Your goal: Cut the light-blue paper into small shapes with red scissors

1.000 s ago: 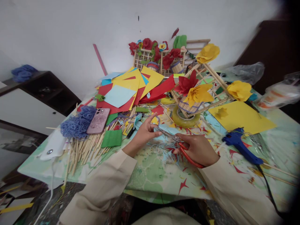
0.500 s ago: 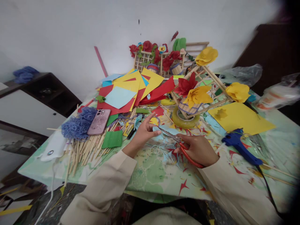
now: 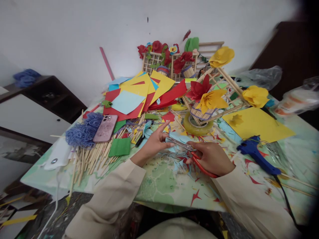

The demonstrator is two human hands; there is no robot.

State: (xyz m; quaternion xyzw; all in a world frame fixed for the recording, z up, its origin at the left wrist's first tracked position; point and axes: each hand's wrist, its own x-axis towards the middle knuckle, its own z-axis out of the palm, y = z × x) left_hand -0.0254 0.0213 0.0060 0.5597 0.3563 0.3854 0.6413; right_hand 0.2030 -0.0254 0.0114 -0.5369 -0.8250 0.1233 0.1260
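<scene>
My right hand [image 3: 210, 157] is wrapped round the red handles of a pair of scissors [image 3: 180, 144], whose blades point left toward my other hand. A small piece of light blue paper [image 3: 170, 140] sits at the blade tips, between the thumb and fingers of my left hand [image 3: 157, 142]. The index finger of that hand is stretched upward; the paper's grip is partly hidden. Beneath the scissors lie light blue paper scraps [image 3: 178, 165], with more blue pieces just behind the blades.
A blue glue gun [image 3: 259, 156] and a tape roll [image 3: 198, 124] lie to the right, by a stick frame with paper flowers [image 3: 211, 101]. Bamboo sticks [image 3: 86, 164], purple yarn [image 3: 83, 131] and a phone [image 3: 105, 128] are left. Coloured paper sheets [image 3: 128, 102] are stacked behind.
Both hands stay in nearly the same place, with the scissors still at the blue paper. The view has shifted slightly.
</scene>
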